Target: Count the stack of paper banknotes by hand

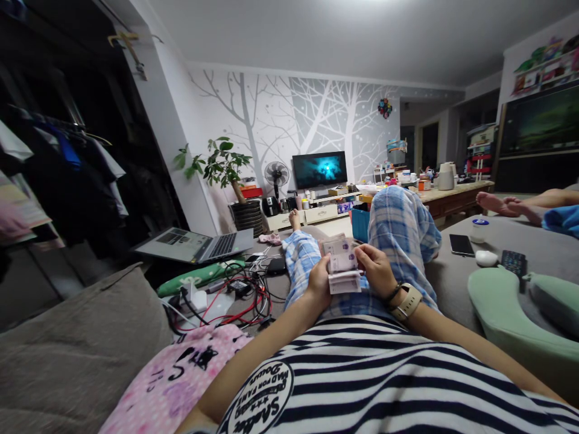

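Over my lap, a bundle of pale purplish banknotes [342, 258] is spread, with its lower part folded toward me. My left hand [320, 280] grips the bundle along its left edge, thumb on top. At the upper right edge, my right hand [374, 268] pinches a note between thumb and fingers. A watch with a pale strap [408, 301] and a dark band are on my right wrist. Blue plaid trousers [398, 235] cover my legs beneath and beyond the notes. How many notes there are cannot be made out.
Left of my legs lie a laptop [199, 244], tangled cables [246, 289] and a pink blanket [181, 374]. To the right are a phone [461, 245], a white mouse [486, 258], a remote [514, 263] and a green neck pillow [506, 313]. Another person's feet [502, 204] rest farther right.
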The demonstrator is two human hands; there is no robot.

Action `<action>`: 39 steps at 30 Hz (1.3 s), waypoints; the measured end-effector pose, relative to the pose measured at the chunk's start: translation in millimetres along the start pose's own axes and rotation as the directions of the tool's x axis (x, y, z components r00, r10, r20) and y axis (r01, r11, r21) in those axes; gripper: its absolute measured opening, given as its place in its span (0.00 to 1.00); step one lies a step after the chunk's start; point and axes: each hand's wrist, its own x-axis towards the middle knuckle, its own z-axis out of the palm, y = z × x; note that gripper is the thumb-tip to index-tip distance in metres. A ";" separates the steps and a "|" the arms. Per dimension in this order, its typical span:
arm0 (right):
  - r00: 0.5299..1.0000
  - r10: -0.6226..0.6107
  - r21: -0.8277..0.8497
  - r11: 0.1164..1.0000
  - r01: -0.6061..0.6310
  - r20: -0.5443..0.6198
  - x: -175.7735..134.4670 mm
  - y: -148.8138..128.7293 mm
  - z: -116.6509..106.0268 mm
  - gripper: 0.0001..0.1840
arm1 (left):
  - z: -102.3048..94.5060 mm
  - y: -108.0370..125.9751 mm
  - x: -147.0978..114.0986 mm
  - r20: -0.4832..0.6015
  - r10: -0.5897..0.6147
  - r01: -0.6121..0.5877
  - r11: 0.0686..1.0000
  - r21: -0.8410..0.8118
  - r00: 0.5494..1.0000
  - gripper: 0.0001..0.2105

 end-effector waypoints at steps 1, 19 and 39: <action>1.000 0.006 0.007 1.000 -0.006 0.010 -0.1 0.3 -0.2 0.18 | -1.1 -0.8 1.3 -0.011 0.011 -0.011 1.000 -0.001 1.000 0.10; 0.999 0.039 -0.021 0.999 -0.040 -0.020 7.1 9.7 -3.8 0.19 | 4.1 3.3 -6.8 0.023 0.013 -0.014 1.000 0.022 1.000 0.10; 1.000 -0.006 0.003 1.000 0.006 0.023 4.8 3.1 -2.8 0.18 | 5.1 6.3 -4.9 0.015 0.066 -0.066 0.998 0.009 0.998 0.10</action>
